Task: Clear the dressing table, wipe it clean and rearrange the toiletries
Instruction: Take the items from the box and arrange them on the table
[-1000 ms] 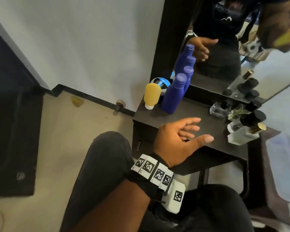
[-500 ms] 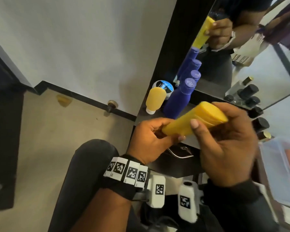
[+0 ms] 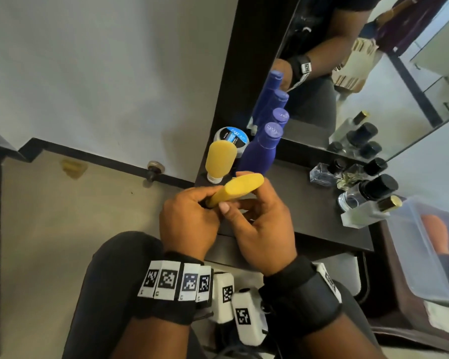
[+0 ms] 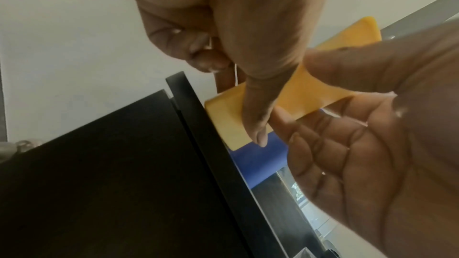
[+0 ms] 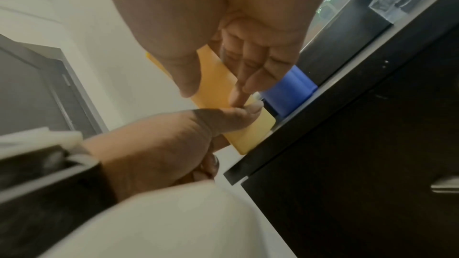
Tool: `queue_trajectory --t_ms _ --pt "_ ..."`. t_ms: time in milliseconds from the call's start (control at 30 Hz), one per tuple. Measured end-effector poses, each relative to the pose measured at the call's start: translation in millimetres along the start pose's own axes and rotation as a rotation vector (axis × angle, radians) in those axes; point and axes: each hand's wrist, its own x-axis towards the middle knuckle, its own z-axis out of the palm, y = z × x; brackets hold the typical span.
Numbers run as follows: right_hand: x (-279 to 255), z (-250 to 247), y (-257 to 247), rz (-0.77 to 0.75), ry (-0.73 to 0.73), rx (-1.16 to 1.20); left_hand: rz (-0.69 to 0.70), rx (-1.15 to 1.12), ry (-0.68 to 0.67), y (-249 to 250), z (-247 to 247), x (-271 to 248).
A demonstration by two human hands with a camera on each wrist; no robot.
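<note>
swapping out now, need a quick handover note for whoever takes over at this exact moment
Left hand: grips the cap end of the yellow tube.
Right hand: fingers and thumb curled round the tube's body, held above the dressing table's front edge.
On the table: a second yellow tube standing on its cap, a blue bottle, a round tin at back left, perfume bottles at right.
Done: toiletries mostly placed.
Left: set the held tube down.

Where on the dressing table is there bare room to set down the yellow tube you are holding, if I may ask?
Bare tabletop lies between the blue bottle and the perfume bottles. Both ends are crowded.
</note>
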Motion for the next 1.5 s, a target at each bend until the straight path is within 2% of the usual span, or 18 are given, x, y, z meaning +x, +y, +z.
queue_trajectory --t_ms 200,333,467,633,800,1100,1500 --pt "7 -3 32 0.109 -0.043 -0.035 -0.125 -0.037 -0.027 3 2 2" --pt "10 -4 45 0.059 -0.045 -0.197 -0.137 -0.058 -0.09 0 1 6" --pt "16 -3 49 0.085 -0.044 -0.226 -0.164 -0.085 -0.094 -5 2 6" --pt "16 -2 50 0.095 -0.056 -0.277 -0.24 -0.39 0.049 -2 5 8" --pt "17 0 46 0.092 -0.047 -0.357 -0.248 -0.482 0.13 1 8 8" --pt "18 2 43 0.12 -0.04 -0.397 -0.259 -0.522 0.13 -5 12 9" --pt "21 7 54 0.107 -0.033 -0.462 -0.286 -0.455 0.24 -10 17 9"
